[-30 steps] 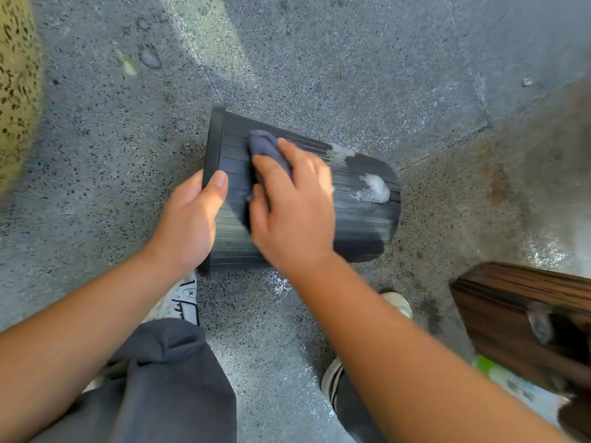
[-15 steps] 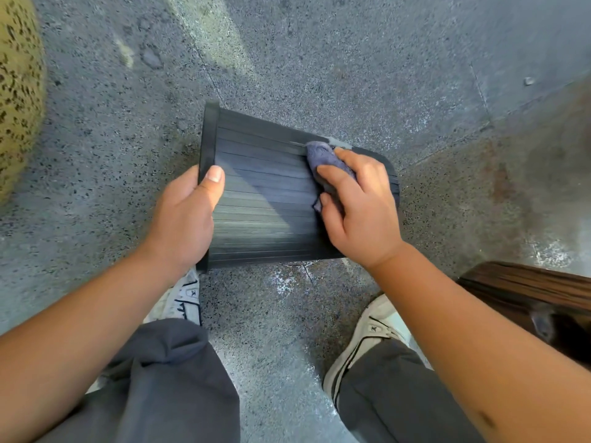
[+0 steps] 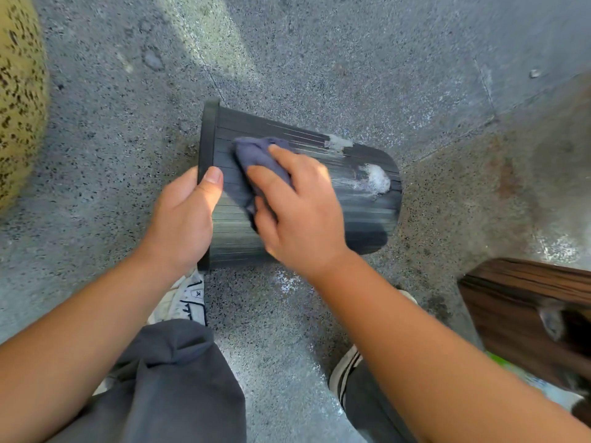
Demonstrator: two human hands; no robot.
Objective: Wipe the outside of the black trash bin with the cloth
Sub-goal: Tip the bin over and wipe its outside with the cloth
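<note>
The black trash bin lies on its side on the speckled floor, its rim to the left and its base to the right. My left hand grips the rim end and holds the bin steady. My right hand presses a dark blue-grey cloth flat against the ribbed upper wall near the rim. A blob of white foam and soapy streaks sit on the wall toward the base.
A dark wooden piece of furniture stands at the right, close to my right forearm. A yellow speckled object fills the left edge. My two shoes and grey trouser legs are just below the bin.
My right hand has slid the cloth back from the base end to the rim end of the bin, uncovering the foam patch. My left hand has kept its hold on the rim.
</note>
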